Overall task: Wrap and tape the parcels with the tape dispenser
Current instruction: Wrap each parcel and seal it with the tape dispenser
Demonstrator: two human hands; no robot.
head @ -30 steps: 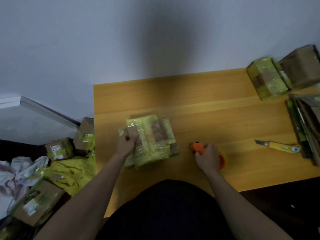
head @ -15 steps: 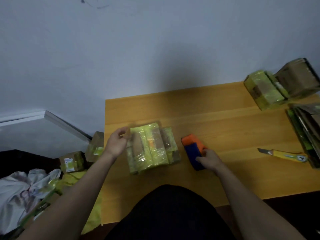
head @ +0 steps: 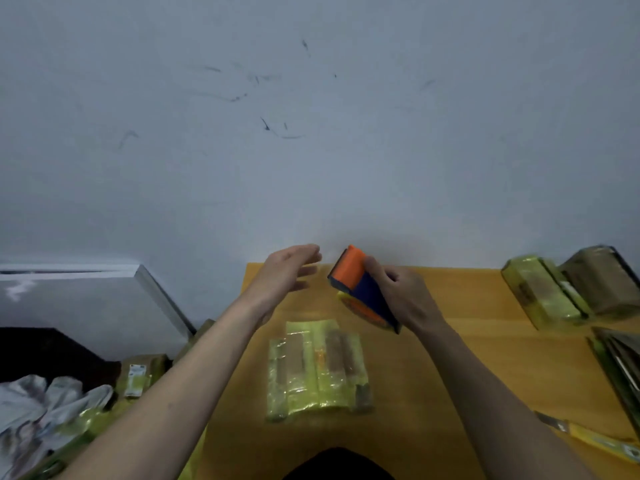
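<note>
- Right hand (head: 403, 296) grips the orange-and-blue tape dispenser (head: 363, 289), lifted clear of the table (head: 450, 358), orange end tilted up and left.
- Left hand (head: 289, 271) spread, fingers straight, holding nothing, just beside the dispenser's orange end.
- Parcel (head: 317, 368), yellow-taped, lies flat below both hands, untouched.
- Best next: left fingers pinch the tape's free end, pull it taut, then press onto the parcel.

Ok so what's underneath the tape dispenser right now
The tape dispenser, gripped by the right hand, is lifted above the bare wooden table, beyond the yellow-taped parcel. A yellow tape roll shows at its underside; the roll's far side is hidden by the dispenser.
</note>
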